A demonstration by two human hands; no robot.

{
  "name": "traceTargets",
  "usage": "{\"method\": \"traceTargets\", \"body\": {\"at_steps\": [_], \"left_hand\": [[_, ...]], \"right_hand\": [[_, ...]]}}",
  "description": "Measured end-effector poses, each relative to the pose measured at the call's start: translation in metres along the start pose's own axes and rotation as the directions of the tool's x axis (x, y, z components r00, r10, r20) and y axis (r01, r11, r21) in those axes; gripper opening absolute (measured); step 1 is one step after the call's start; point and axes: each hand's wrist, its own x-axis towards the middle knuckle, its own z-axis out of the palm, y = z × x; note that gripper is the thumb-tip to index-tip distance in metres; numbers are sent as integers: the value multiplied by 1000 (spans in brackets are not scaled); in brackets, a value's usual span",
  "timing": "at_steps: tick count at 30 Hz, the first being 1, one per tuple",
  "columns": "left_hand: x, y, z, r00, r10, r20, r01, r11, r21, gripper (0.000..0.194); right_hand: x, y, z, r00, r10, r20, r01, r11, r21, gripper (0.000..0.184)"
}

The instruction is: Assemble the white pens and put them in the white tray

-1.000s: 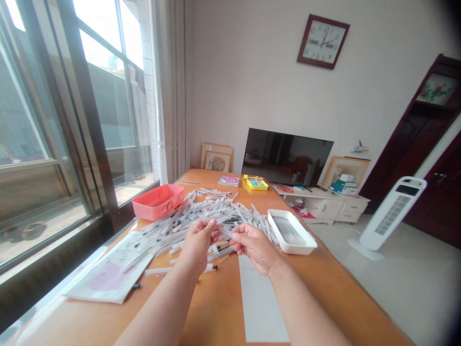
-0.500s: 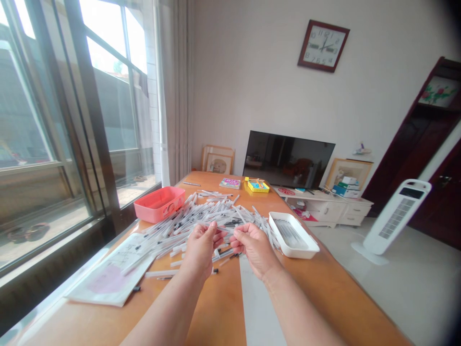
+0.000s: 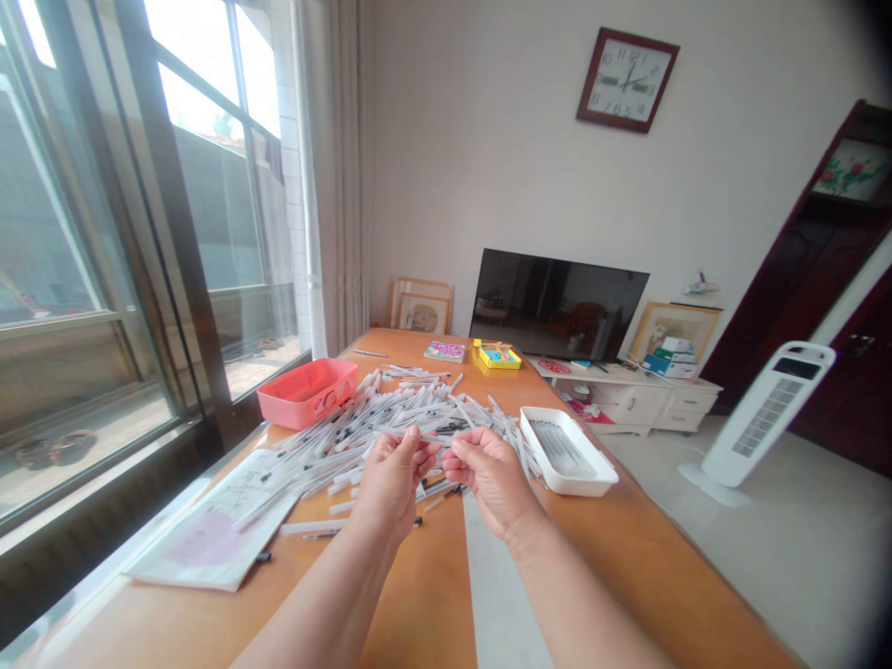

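Observation:
Between my two hands a thin pen point(image 3: 439, 439) is held crosswise above the table. My left hand point(image 3: 392, 478) pinches one end between thumb and fingers; my right hand point(image 3: 491, 476) pinches the other end. Behind and to the left of them spreads a large heap of pens point(image 3: 397, 413), whitish and translucent, several with black caps or ends. A white tray point(image 3: 599, 476) with pens lying in it stands to the right of my right hand. Some loose pens lie on the table under my left wrist.
The wooden table point(image 3: 418, 595) carries a red-pink bin point(image 3: 293, 395) at left, a paper booklet point(image 3: 209, 534) in front of it, and a colourful book point(image 3: 444, 351) with a yellow box point(image 3: 499, 358) at the far end. A tower fan point(image 3: 770, 413) stands on the floor at right.
Both hands keep nearly the same place and grip on the pen. The camera view has tilted very slightly.

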Motion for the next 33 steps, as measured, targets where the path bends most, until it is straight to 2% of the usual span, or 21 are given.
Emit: {"method": "traceTargets", "body": {"at_steps": [8, 17, 29, 33], "left_hand": [[-1, 2, 1, 1000, 17, 25, -18, 999, 34, 37], [-2, 2, 1, 999, -2, 44, 2, 1000, 2, 30], [0, 9, -1, 991, -50, 127, 46, 998, 37, 24], [0, 8, -2, 988, -59, 145, 52, 997, 54, 20]], "right_hand": [[-1, -2, -1, 1000, 4, -1, -4, 1000, -5, 29], [0, -4, 0, 1000, 0, 28, 0, 1000, -10, 29], [3, -6, -15, 1000, -5, 22, 12, 946, -323, 33], [4, -8, -22, 999, 41, 29, -26, 912, -410, 32]]}}
